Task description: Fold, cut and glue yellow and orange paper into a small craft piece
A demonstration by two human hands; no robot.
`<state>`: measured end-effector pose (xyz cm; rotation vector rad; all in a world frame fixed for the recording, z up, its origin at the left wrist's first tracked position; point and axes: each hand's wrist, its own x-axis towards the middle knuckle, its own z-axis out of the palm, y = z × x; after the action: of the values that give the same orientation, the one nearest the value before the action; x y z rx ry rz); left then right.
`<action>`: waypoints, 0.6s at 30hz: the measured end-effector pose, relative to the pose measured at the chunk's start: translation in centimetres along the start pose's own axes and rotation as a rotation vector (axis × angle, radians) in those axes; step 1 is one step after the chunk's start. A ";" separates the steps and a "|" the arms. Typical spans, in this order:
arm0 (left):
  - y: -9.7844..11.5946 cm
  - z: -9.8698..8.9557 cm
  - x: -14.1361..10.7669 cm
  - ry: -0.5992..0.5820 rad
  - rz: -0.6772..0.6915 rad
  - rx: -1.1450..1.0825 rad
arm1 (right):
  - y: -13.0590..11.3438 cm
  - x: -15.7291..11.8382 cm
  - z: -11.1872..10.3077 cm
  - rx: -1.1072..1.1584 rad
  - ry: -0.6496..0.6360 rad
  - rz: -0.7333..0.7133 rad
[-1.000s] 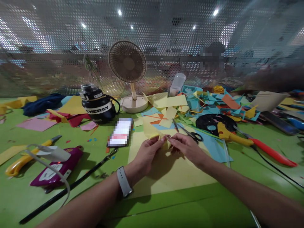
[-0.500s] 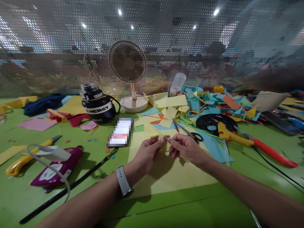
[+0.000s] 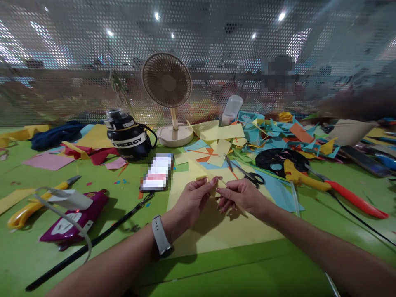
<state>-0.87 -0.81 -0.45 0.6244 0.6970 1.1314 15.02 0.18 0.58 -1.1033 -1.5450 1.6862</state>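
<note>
A small folded piece of yellow paper [image 3: 199, 171] is pinched between the thumb and fingers of my left hand [image 3: 194, 197]. My right hand [image 3: 241, 197] is closed at the paper's right edge, thumb and forefinger pressed together on it. My fingers cover much of the piece, so its full shape is hidden. Both hands are just above a large pale yellow sheet [image 3: 229, 235] lying flat on the green table. Dark-handled scissors [image 3: 252, 177] rest beyond my right hand, partly over a light blue sheet [image 3: 280, 192].
Left stand a phone [image 3: 157, 172], a purple power strip [image 3: 74, 218], a yellow-handled cutter [image 3: 40, 206] and a black bottle [image 3: 130, 138]. A fan [image 3: 168, 82] is behind. Right are a glue gun [image 3: 305, 177], a red-handled tool [image 3: 355, 198] and heaped paper pieces [image 3: 272, 132].
My right hand has shifted slightly down, its fingertips sliding along the paper's right edge. My left hand keeps its pinch in nearly the same place.
</note>
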 end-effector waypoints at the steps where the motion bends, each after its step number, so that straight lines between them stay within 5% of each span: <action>1: 0.0 0.0 0.0 -0.004 0.002 -0.001 | -0.1 0.0 0.0 -0.005 -0.010 -0.005; 11: 0.4 -0.3 -0.2 -0.027 -0.033 0.152 | -0.7 -0.4 -0.6 0.024 -0.089 0.117; 16: 1.3 -0.7 -0.4 -0.175 -0.104 0.354 | -0.9 -0.4 -1.8 -0.070 0.161 -0.165; 18: 1.4 -0.6 -0.6 -0.250 -0.130 0.428 | -0.8 -0.3 -1.7 -0.068 0.138 -0.148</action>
<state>-2.30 -0.92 0.29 1.0482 0.7557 0.7685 16.57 0.88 1.47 -1.0872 -1.5656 1.4392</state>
